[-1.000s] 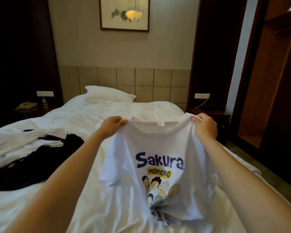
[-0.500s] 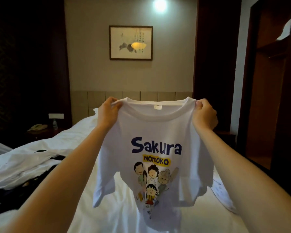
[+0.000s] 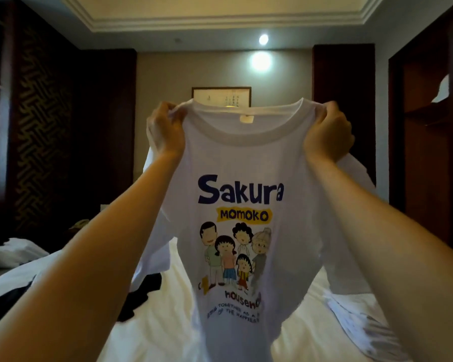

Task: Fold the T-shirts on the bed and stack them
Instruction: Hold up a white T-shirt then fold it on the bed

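Nearest the camera, two bare forearms extended up and away. At their ends the left hand (image 3: 165,131) and the right hand (image 3: 327,137) each gripped a white T-shirt (image 3: 241,158) at a shoulder, with fingers curled over bunched cloth on either side of the collar. Between the two grips the neckline ran in a shallow curve, and a small tag sat just under its rear edge.

The T-shirt hung in the air from the hands, printed side toward the camera. Below the grips it read "Sakura" in dark blue, then "MOMOKO" on a yellow band. Under that came a cartoon family group and smaller lines of text, partly lost in folds. The sleeves fell outside and behind the wrists. The hem ran off the bottom edge of the view, so it could not be told whether it touched anything.

Below the hands and past the shirt lay the bed (image 3: 173,296), covered in a white sheet. A black garment (image 3: 141,291) lay on it under the left forearm, with a rumpled white heap (image 3: 16,254) farther out on that side. Under the right forearm, white cloth (image 3: 364,325) lay in loose folds.

Beyond the grips, a framed picture (image 3: 221,96) hung on the far wall, its lower part hidden by the collar. A light (image 3: 260,60) glowed above the right hand. A dark patterned panel (image 3: 45,126) stood outside the left hand and a wooden wardrobe (image 3: 429,126) outside the right.
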The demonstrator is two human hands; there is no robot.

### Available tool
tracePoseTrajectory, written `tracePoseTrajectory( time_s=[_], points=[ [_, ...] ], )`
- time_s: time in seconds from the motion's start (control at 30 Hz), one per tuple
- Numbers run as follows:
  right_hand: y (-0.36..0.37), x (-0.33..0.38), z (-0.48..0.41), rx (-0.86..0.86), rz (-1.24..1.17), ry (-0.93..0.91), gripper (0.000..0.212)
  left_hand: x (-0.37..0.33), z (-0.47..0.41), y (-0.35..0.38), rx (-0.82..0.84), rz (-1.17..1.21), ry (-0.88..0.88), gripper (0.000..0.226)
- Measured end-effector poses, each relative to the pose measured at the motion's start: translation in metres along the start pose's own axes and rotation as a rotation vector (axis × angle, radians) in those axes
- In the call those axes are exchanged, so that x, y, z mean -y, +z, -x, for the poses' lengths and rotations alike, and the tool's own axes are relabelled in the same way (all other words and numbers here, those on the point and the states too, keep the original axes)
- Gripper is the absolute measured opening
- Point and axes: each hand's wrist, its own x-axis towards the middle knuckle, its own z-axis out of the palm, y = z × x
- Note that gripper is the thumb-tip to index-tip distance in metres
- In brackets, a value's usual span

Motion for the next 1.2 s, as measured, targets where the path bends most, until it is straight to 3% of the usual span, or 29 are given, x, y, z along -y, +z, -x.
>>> tracePoseTrajectory(
  time_s=[0.13, 0.4, 0.53, 0.97, 1.2],
  points=[
    [-0.009, 0.009, 0.001, 0.025, 0.077, -0.023, 0.038, -0.003, -0.008, -0.007, 0.004, -0.057, -0.003, 0.027],
    [0.033, -0.046, 0.065, 0.268, 0.265, -0.005, 0.037, 0.080, 0.053, -0.005, 0.260, -0.326, -0.116, 0.026],
    [0.077, -0.080, 0.104, 0.396, 0.340, 0.036, 0.037, 0.138, 0.083, 0.008, 0.410, -0.460, -0.218, 0.029],
    [0.230, -0.214, 0.227, 0.724, 0.555, 0.127, 0.036, 0.328, 0.179, 0.088, 0.713, -0.716, -0.281, 0.033],
    [0.315, -0.292, 0.266, 0.835, 0.655, 0.014, 0.035, 0.429, 0.228, 0.143, 0.795, -0.812, -0.256, 0.032]
  ],
)
